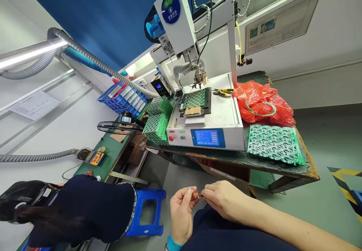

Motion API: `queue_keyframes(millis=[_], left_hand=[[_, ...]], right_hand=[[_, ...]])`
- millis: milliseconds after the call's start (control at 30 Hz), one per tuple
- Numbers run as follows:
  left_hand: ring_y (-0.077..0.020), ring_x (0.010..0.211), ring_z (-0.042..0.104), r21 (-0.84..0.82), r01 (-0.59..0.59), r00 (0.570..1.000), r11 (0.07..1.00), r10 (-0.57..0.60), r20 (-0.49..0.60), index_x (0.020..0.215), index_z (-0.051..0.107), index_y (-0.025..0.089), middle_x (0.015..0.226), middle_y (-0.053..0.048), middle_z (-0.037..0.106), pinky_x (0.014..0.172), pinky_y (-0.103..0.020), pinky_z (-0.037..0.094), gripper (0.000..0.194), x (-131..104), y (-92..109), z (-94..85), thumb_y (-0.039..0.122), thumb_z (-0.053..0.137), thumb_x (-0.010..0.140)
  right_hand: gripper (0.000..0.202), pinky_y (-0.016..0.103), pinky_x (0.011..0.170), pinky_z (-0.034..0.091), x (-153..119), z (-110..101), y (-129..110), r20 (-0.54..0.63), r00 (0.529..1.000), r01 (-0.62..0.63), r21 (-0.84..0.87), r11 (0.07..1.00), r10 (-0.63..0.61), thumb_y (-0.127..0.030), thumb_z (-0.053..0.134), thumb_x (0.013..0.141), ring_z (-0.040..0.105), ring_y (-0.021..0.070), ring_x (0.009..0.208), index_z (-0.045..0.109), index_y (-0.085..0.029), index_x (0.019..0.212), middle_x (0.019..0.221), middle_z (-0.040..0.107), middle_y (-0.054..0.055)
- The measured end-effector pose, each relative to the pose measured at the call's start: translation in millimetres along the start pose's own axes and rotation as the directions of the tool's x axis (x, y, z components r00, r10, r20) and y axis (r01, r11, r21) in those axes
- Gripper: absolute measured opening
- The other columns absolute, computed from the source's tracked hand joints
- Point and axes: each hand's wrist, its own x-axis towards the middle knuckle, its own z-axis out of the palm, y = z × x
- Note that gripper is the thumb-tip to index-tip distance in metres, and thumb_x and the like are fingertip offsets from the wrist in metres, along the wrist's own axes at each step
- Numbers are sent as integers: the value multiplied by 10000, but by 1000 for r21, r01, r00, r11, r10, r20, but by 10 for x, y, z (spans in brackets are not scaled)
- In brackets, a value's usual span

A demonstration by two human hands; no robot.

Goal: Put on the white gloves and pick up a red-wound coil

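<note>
Low in the view, in front of my dark clothing, my left hand (181,213) pinches a small bundle of thin copper-coloured wires (195,193) between thumb and fingers. My right hand (222,198) meets it from the right, its fingertips closed on the dark end of the same bundle. Its exact kind is too small to make out. Beyond my hands stands a white bench machine (178,141) with a blue screen (207,137). Under the machine's head, a green circuit board panel (195,98) sits in a black fixture (207,106).
Green board panels are stacked left (155,126) of the machine; another stack (273,143) lies right, near red bubble wrap (260,100). Yellow-handled pliers (223,92) rest on the machine. A co-worker (85,209) sits at left on a blue stool (148,209). A fan (120,127) stands behind.
</note>
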Motion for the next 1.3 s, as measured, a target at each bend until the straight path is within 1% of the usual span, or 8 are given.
queue_keyframes(millis=[367, 567, 667, 767, 1067, 1200, 1233, 1300], left_hand=[[-121, 588, 648, -3, -3, 1000, 1000, 3, -4, 647, 737, 116, 715, -82, 734, 612, -239, 562, 403, 31, -30, 19, 420, 923, 459], [-107, 582, 643, -67, 26, 999, 997, -29, -36, 574, 648, 126, 694, -49, 716, 587, -219, 549, 410, 63, -3, 93, 375, 942, 433], [-82, 538, 604, -65, 63, 998, 996, -63, 6, 674, 697, 133, 659, -23, 692, 555, -202, 522, 439, 100, 6, 157, 409, 938, 432], [-53, 436, 498, 19, 77, 995, 997, -79, 61, 663, 719, 114, 519, 22, 587, 473, -188, 448, 476, 171, -9, 213, 479, 920, 433], [-51, 437, 447, 120, -10, 988, 993, -9, 156, 609, 708, 116, 486, 28, 523, 462, -190, 388, 496, 566, 31, 195, 563, 876, 475], [-48, 425, 425, 116, -26, 987, 993, 7, 159, 581, 695, 122, 442, 38, 486, 454, -183, 385, 493, 734, 64, 183, 570, 874, 479], [-49, 421, 426, 101, -17, 990, 995, 2, 144, 593, 702, 125, 438, 42, 482, 454, -185, 394, 496, 770, 61, 175, 572, 876, 470], [-51, 415, 432, 64, -6, 995, 998, 0, 95, 617, 717, 129, 438, 46, 477, 459, -190, 415, 494, 834, 40, 147, 566, 884, 457]], right_hand=[[226, 271, 516, 182, -2, -36, 27, 21, 1000, -18, 6, 1000, 18, -114, 417, 938, 357, 93, 504, 523, -142, 741, 643, 512, 8], [214, 261, 508, 192, 17, -40, 64, 17, 999, -39, 6, 999, 39, -96, 432, 912, 356, 96, 516, 521, -142, 722, 644, 520, 10], [236, 260, 506, 199, 39, -7, 84, -70, 994, -78, 8, 997, 78, -108, 402, 928, 356, 99, 521, 518, -144, 726, 645, 523, 12], [239, 265, 510, 201, 67, 51, 119, -142, 987, -83, -14, 996, 81, -121, 381, 938, 352, 102, 520, 522, -145, 746, 656, 524, 15], [279, 267, 512, 208, 368, 254, 263, -123, 983, -143, -70, 987, 134, -147, 363, 960, 383, 99, 520, 550, -140, 753, 647, 511, 18], [187, 236, 544, 316, 464, 10, 348, 0, 977, -211, 66, 975, 212, -220, 504, 916, 523, 113, 599, 634, -150, 800, 707, 604, 28], [161, 232, 584, 369, 459, -106, 433, 15, 972, -234, 100, 967, 234, -274, 558, 893, 573, 129, 661, 658, -153, 857, 765, 639, 38], [287, 260, 713, 457, 431, -394, 735, -19, 946, -320, 115, 941, 324, -377, 610, 859, 637, 181, 832, 673, -152, 1025, 935, 682, 81]])
